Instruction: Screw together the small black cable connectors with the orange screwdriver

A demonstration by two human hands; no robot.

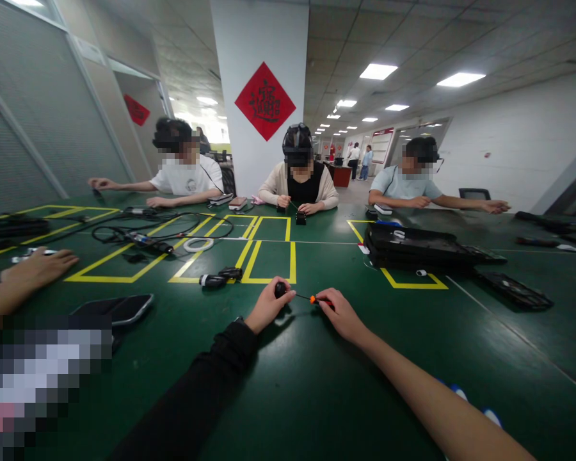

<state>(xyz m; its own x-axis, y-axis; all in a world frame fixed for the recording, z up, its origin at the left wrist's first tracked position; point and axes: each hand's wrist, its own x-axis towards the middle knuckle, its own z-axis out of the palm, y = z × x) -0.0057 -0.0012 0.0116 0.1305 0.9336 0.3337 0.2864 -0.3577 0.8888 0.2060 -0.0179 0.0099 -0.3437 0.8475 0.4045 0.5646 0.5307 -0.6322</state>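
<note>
In the head view my right hand [343, 314] is closed around the orange and black handle of a screwdriver [322, 301]. Its thin shaft points left, and the tip reaches my left hand [266, 306]. That hand is closed on a small rounded black object [280, 289], whose kind I cannot make out. Whether the tip sits in the black object is too small to tell. Both hands are just above the green table [288, 384], near the yellow tape outlines. Behind my left hand lie two short black cylindrical pieces [221, 277].
Black cables [139, 234] and a white ring [198, 245] lie left of centre. Stacked black panels [408, 246] stand at the right. A co-worker's hand [43, 272] is at the left, near a dark flat device [115, 308]. Several people sit opposite.
</note>
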